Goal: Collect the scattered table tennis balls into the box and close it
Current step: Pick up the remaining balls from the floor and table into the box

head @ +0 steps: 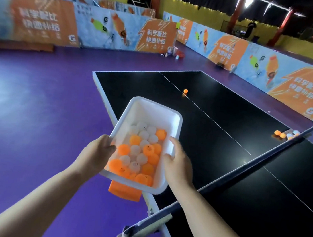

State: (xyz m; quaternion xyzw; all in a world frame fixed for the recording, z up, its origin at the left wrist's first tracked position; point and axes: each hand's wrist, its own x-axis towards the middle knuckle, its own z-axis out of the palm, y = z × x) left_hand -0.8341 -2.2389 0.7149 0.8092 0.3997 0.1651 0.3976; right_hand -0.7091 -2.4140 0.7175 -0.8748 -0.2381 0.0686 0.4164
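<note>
I hold a white plastic box [151, 108] above the near left edge of the black table [216, 142]. Several orange and white balls [139, 154] fill its near half. My left hand [98, 151] grips the box's left rim, thumb inside. My right hand [176, 159] grips the right rim. An orange lid [124, 191] hangs below the box's near end. One orange ball [185, 91] lies on the table's white centre line, far side. Several orange and white balls [286, 134] sit in a cluster by the net at the far right.
The net [242, 171] runs diagonally across the table from a clamp [132, 231] at the near edge. Purple floor [38, 117] surrounds the table. Orange and blue banner barriers [121, 30] fence the court. A person [251, 30] stands far behind them.
</note>
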